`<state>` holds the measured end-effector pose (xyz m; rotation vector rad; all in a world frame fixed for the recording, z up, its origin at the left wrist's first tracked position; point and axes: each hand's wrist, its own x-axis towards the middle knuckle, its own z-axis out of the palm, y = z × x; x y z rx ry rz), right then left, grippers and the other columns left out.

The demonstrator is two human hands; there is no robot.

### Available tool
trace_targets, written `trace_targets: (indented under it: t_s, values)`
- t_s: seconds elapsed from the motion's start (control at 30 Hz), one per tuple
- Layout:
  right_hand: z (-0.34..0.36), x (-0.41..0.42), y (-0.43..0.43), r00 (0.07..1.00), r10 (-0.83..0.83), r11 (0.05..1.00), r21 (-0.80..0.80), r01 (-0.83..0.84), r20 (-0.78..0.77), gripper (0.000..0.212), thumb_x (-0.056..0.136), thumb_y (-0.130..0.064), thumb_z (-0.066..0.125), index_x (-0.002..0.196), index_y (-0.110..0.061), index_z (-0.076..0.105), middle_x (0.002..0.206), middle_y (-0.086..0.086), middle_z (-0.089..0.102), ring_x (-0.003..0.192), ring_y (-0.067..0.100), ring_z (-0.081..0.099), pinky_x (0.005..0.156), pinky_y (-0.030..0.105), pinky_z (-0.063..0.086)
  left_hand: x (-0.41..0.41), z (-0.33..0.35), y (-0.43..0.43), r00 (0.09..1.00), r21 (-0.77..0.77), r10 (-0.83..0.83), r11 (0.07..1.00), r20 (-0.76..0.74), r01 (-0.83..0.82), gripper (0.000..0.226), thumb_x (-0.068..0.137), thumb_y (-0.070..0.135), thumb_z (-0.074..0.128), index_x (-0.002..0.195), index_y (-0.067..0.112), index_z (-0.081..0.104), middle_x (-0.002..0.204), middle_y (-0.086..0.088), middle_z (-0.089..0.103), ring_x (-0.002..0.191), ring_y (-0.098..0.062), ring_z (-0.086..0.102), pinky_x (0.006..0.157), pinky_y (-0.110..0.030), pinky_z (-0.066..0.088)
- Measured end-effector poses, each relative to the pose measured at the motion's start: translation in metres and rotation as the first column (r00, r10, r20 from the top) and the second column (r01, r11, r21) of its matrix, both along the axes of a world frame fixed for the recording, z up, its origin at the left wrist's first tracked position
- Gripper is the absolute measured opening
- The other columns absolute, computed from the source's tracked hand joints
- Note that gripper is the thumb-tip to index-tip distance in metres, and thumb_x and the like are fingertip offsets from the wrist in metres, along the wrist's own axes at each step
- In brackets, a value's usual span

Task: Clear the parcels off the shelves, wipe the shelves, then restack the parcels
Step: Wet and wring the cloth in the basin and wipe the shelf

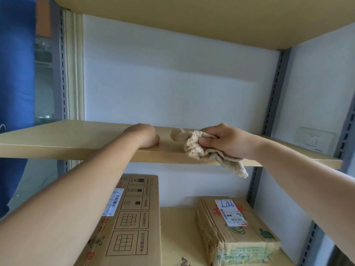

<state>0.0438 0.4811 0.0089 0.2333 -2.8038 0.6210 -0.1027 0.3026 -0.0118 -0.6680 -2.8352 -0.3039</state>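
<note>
Cloth (203, 148) sits bunched in the right hand (226, 141), thumb and curled fingers pinching it on the middle shelf (67, 139). At its 9 o'clock the left hand (146, 136) rests fisted, holding nothing. Toward 6 o'clock, 2 parcels: tall box (134, 223), taped box (236, 233).

A rough, nubbly beige cloth (199, 148) in the right hand (228, 141) meets a smooth, matt wood-look shelf (76, 137); below the hand, worn tape-wrapped cardboard parcels (236, 231) carry glossy paper labels.
</note>
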Motion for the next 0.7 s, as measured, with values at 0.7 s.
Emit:
trace_targets:
  t_s: [0.7]
  values:
    - [-0.012, -0.010, -0.011, 0.988, 0.136, 0.981, 0.130, -0.144, 0.069, 0.024, 0.097, -0.025, 0.049, 0.090, -0.006, 0.063, 0.061, -0.009, 0.050, 0.053, -0.003, 0.045, 0.057, 0.012, 0.037, -0.005, -0.003, 0.003, 1.000, -0.011, 0.008, 1.000, -0.009, -0.008, 0.035, 0.095, 0.022, 0.035, 0.114, 0.014, 0.063, 0.124, -0.007, 0.059, 0.109, -0.026, 0.054, 0.092, -0.034, 0.045]
